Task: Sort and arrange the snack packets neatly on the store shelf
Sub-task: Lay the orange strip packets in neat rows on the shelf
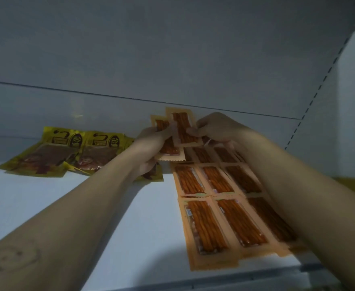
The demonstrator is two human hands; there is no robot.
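Orange film with a clear window over reddish-brown sticks is seen on two snack packets raised near the back of the shelf. One orange packet [168,147] is gripped by the left hand [151,139], with the thumb laid across its face and the fingers curled behind it. A second orange packet [181,128], overlapping the first on its right side, is pinched at its edge by the fingertips of the right hand [214,127]. Both are held roughly upright and slightly tilted above the white shelf [88,206]. Just below the two grips and running toward the camera, rows of like packets [220,179] are laid flat, three across with edges touching; the right column is partly covered by the right forearm. To the left of the left-hand grip, and partly hidden beneath that wrist, yellow packets [59,152] are laid flat side by side and overlapping. Behind the grips a grey back panel [172,59] is seen, and well to their right a slotted upright [319,87].
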